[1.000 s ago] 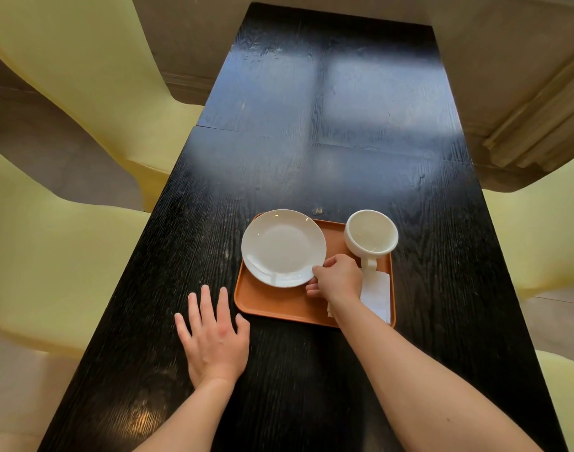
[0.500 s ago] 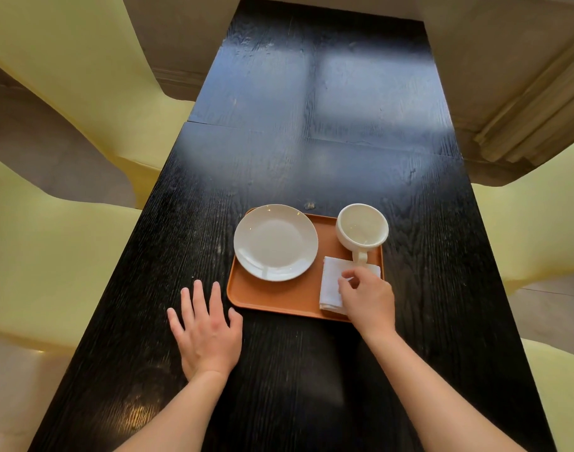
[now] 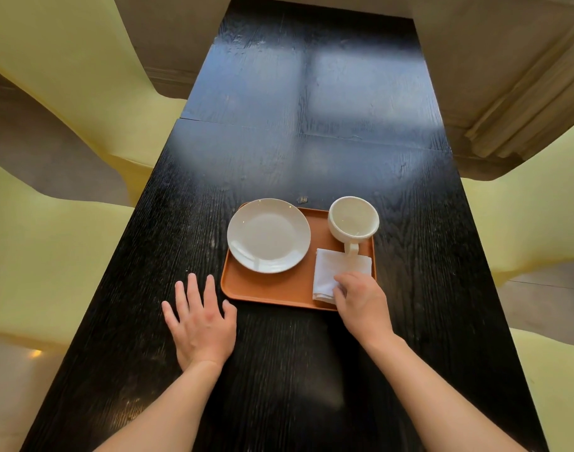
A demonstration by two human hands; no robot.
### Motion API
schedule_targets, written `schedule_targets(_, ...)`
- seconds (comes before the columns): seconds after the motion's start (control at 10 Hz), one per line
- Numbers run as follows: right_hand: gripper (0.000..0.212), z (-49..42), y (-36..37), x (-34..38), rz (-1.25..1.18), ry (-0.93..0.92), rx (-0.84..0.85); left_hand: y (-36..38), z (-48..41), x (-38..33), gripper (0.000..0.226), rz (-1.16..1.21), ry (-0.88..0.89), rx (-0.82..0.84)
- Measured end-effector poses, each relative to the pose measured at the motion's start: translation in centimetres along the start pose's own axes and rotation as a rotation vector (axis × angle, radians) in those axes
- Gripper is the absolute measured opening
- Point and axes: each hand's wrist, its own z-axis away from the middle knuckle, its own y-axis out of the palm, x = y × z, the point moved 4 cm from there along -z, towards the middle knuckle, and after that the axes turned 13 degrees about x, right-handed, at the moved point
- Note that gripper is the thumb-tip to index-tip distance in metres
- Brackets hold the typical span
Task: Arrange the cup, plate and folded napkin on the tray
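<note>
Two bare hands reach onto a long black wood-grain bench, flanked by pale yellow chairs on either side. Furthest left, the left hand lies flat on the bench with its palm down and its fingers spread wide, gripping nothing; its thumb tip sits just beside the near left corner of a rectangular orange tray. That tray lies across the middle of the bench, close to the person. On its left half rests a round white ceramic plate, empty, with its far and left edges reaching out over the tray's rim. Right of the plate, in the tray's far right corner, stands a white ceramic cup, upright, its handle pointing toward the near side. The handle's end overlaps the far edge of a folded white paper napkin, which lies flat in the near right part of the tray. The right hand covers the napkin's near right corner, fingers curled down onto the paper; whether this grip is pinching the napkin or only pressing on it I cannot tell.
</note>
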Motion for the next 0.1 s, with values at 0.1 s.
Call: schedule_targets(0.1,0.028,0.08,-0.38,-0.18,-0.043,0.039,-0.012,0.09,0.03,0.15,0.06,-0.004,-0.008,0.019)
